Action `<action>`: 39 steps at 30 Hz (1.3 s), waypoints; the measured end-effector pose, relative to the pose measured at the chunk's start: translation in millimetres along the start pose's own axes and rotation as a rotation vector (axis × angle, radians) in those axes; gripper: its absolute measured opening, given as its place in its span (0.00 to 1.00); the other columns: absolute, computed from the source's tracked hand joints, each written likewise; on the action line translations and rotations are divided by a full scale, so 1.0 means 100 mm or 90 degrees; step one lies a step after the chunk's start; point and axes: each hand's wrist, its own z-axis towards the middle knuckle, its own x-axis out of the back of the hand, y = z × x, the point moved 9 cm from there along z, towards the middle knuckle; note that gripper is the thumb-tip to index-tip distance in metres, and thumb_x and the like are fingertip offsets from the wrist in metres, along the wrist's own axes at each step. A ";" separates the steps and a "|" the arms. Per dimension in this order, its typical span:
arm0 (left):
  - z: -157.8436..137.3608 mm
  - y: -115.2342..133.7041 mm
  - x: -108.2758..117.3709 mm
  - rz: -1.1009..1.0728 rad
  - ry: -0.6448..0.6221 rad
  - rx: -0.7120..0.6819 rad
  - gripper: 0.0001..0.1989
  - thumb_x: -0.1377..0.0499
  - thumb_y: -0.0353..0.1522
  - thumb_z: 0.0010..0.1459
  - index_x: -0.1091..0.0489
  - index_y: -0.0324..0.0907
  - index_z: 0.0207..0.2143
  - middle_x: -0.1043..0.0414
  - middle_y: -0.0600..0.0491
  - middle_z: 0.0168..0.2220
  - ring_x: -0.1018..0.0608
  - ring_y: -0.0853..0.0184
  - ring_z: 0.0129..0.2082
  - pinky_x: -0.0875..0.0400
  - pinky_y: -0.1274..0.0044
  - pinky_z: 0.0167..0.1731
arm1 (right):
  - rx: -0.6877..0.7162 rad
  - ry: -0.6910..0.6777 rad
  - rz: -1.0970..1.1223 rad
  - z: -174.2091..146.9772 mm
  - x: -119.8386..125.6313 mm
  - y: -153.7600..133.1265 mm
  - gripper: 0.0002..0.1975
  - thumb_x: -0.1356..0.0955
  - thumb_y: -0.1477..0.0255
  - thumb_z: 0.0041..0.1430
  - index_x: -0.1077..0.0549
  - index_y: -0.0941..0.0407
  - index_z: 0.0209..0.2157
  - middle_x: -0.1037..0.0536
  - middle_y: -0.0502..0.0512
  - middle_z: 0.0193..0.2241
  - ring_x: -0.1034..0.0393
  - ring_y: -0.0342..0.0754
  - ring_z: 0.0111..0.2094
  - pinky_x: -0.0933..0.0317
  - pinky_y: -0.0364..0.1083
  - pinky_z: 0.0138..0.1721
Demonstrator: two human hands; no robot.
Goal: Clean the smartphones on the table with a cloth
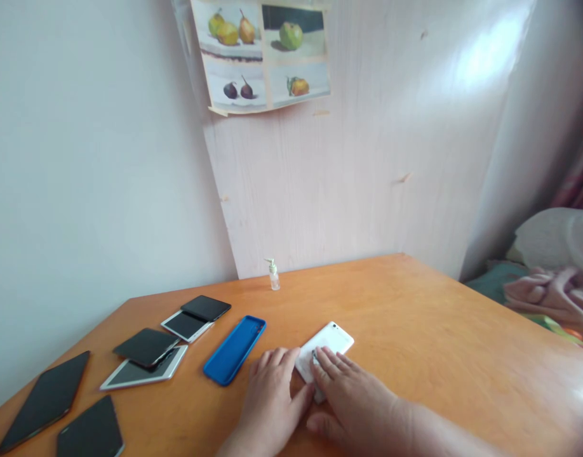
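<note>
Nearest us, our right hand (351, 384) and left hand (272, 387) reached in at bottom center. A pale wall (82, 158) filled upper left; the orange-brown table (439, 330) stretched wide to its edge at right. Our left gripped the white phone (328, 338), lower center; the right lay across it, whether gripping we couldn't tell.

Phone case (234, 351) left of phone (338, 336), pump bottle (274, 279) behind

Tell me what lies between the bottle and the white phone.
Nothing but bare table: in the head view, the stretch from the bottle to the white phone has no object on it.
</note>
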 end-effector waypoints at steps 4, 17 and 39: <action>0.01 0.01 0.00 -0.004 0.001 -0.006 0.21 0.41 0.42 0.59 0.32 0.50 0.54 0.28 0.52 0.50 0.31 0.58 0.51 0.42 0.70 0.51 | -0.134 0.046 -0.080 0.01 0.19 0.26 0.40 0.38 0.55 0.65 0.46 0.73 0.66 0.51 0.79 0.66 0.58 0.68 0.68 0.57 0.61 0.66; 0.00 -0.01 -0.01 -0.005 0.007 -0.014 0.21 0.42 0.42 0.59 0.33 0.51 0.54 0.28 0.52 0.49 0.31 0.58 0.51 0.42 0.70 0.51 | -0.158 0.061 -0.067 0.03 0.20 0.33 0.40 0.37 0.57 0.63 0.45 0.74 0.65 0.49 0.80 0.65 0.54 0.69 0.67 0.55 0.63 0.65; 0.01 0.01 -0.01 -0.005 -0.025 0.014 0.20 0.44 0.43 0.60 0.32 0.49 0.54 0.29 0.50 0.51 0.31 0.57 0.51 0.41 0.69 0.52 | -0.060 -0.026 -0.025 0.03 -0.09 -0.03 0.45 0.34 0.52 0.57 0.45 0.69 0.66 0.50 0.75 0.67 0.59 0.68 0.68 0.55 0.60 0.66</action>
